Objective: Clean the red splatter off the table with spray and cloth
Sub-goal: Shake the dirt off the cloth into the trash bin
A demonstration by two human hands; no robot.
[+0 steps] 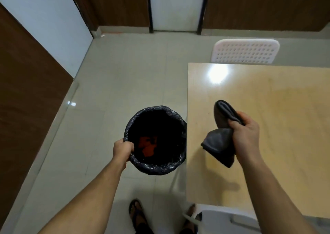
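Grey cloth [220, 135], folded and bunched, held in the right hand [245, 133] above the left part of the counter [285, 117]; fingers curled round its middle, one fold standing up past the knuckles, a second lobe hanging toward the counter's left edge. Whether the cloth touches the surface cannot be told.

Counter: pale wood-look top, glossy, with a bright lamp reflection near its far left corner. No red marks can be made out on the visible surface.

Bin [155, 140]: round, lined with a black bag [160, 168] folded over the rim, just beside the counter's left edge, above the tiled floor [125, 72]. Left hand [123, 150] grips the near-left rim, fingers hooked over the liner. Red crumpled scraps [147, 146] lie at the bottom.

White perforated chair back [245, 52] at the counter's far side; a second white chair [219, 219] at the near edge.

Sandalled foot [138, 214] on the floor below the bin.
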